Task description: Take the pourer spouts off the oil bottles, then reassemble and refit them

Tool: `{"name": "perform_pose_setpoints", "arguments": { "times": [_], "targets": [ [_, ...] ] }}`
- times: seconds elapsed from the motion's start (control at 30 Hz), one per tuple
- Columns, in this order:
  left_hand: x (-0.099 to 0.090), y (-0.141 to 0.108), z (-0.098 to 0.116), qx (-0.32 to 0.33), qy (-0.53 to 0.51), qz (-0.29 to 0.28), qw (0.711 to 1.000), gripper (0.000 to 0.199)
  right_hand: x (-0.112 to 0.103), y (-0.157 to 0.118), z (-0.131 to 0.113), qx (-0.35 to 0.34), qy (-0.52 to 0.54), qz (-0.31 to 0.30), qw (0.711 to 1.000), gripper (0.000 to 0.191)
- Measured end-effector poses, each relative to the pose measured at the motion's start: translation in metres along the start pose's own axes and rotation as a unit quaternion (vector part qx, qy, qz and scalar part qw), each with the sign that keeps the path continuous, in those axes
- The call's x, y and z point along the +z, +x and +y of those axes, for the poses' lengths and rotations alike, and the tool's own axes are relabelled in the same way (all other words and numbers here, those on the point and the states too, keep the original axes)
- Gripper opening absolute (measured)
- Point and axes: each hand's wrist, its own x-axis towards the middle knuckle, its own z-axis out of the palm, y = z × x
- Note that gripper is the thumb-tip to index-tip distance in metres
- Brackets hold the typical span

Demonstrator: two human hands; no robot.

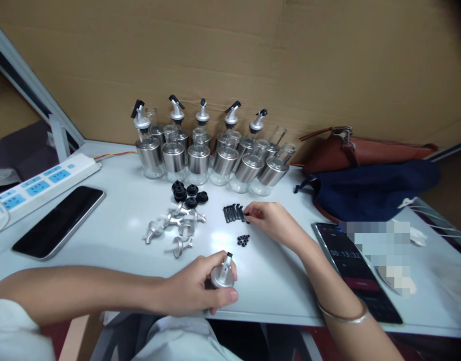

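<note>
Silver pourer spout (223,275) is sitting in the left hand (195,287) at the near edge of the white table (283,281), roughly mid-table, so going by the head view: its thin stem sticks up out of the round disc, black tip on top. Long axis looks close to upright, leaning a touch to the far right. Thumb is on the near side of the disc and the other fingers curl round the far side, so that hand is closed on it. Whatever's under the disc is hidden by the hand, can't make it out.

Right hand (270,220) is farther out, thumb and forefinger close together at the right end of a row of black levers (233,213). Something black is right at the fingertips, but honestly can't tell if it's pinched or just touched. The other fingers are mostly tucked out of sight.

Little black caps (243,240) lie just nearer than the row. Loose silver spouts (178,225) are off to the left, pointing all sorts of ways, with black stoppers (189,193) beyond them. Glass bottles (199,159) stand at the far side, back ones partly blocked. Far right of the table has a pixelated patch, and the forearms get cut off by the frame.
</note>
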Motion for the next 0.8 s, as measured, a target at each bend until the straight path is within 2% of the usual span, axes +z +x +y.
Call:
{"name": "perform_pose_setpoints", "arguments": {
  "times": [0.13, 0.27, 0.43, 0.5, 0.57, 0.7, 0.8],
  "targets": [
    [0.001, 0.001, -0.002, -0.01, -0.015, 0.004, 1.0, 0.05, -0.002, 0.0, 0.006, -0.019, 0.062, 0.024, 0.998, 0.018],
    [0.0, 0.001, -0.004, -0.007, -0.02, 0.005, 1.0, 0.056, 0.0, 0.002, 0.009, 0.006, 0.183, 0.022, 0.983, 0.02],
    [-0.001, 0.001, -0.009, 0.001, -0.028, 0.005, 1.0, 0.055, 0.001, 0.003, 0.005, 0.009, 0.264, 0.03, 0.964, 0.015],
    [-0.001, 0.001, -0.01, 0.001, -0.038, 0.004, 0.999, 0.056, -0.002, 0.0, 0.0, -0.014, 0.307, 0.027, 0.951, 0.008],
    [-0.001, 0.002, -0.009, -0.004, -0.051, -0.002, 0.999, 0.059, -0.006, -0.006, -0.007, -0.064, 0.352, -0.021, 0.933, 0.006],
    [-0.001, 0.002, -0.007, 0.0, -0.054, -0.017, 0.998, 0.064, -0.007, -0.017, -0.028, -0.169, 0.399, -0.17, 0.885, 0.028],
    [-0.001, 0.002, -0.008, 0.015, -0.038, -0.027, 0.999, 0.065, -0.001, -0.023, -0.04, -0.228, 0.37, -0.207, 0.877, 0.032]
  ]
}}
